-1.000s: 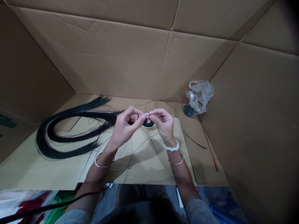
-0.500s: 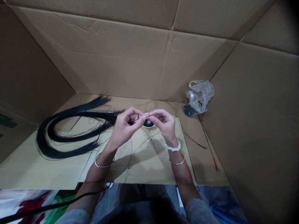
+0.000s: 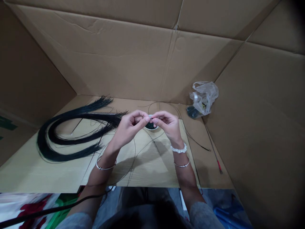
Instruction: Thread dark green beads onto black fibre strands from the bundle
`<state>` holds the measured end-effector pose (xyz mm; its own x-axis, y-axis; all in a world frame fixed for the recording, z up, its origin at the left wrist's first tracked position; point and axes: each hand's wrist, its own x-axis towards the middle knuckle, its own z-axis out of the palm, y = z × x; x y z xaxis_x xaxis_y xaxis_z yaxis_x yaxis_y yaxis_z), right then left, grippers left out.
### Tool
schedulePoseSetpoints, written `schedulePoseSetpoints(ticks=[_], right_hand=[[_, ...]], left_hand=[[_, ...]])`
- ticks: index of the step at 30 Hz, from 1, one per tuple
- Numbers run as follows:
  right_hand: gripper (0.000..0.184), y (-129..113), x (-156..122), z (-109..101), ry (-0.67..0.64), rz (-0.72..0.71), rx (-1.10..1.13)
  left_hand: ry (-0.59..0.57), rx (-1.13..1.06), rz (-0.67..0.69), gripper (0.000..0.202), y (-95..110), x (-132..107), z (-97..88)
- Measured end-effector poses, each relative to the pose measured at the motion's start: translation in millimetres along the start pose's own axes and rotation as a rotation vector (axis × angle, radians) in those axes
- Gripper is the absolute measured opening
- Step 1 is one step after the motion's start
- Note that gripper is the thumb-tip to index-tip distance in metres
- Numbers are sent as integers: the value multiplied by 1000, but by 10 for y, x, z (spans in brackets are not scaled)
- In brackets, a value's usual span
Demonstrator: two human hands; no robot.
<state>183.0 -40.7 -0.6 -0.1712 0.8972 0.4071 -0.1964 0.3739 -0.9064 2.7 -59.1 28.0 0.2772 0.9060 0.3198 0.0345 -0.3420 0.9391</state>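
Strand bundles (image 3: 73, 141) left, bowl (image 3: 154, 128) between, bag (image 3: 204, 98) right

Single head-worn view, set above and back from the fingers (image 3: 164, 114), facing forward-down; bench (image 3: 152, 176) below them, cardboard wall (image 3: 119, 70) beyond.

Creased brown cardboard walls (image 3: 114, 66) enclose our pale tabletop (image 3: 59, 171) on three sides. Under dim, soft light, we see a green patch (image 3: 8, 123) on the left one and bluish-grey floor (image 3: 212, 196) beyond the near edge.
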Motion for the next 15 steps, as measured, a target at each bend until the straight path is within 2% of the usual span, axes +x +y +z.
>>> schedulePoseSetpoints(ticks=[11, 15], right_hand=[[15, 73, 14, 32, -29, 9, 100], [14, 96, 16, 41, -18, 16, 74]], left_hand=[[59, -15, 12, 18, 0, -2, 14], [64, -29, 9, 19, -5, -9, 13]])
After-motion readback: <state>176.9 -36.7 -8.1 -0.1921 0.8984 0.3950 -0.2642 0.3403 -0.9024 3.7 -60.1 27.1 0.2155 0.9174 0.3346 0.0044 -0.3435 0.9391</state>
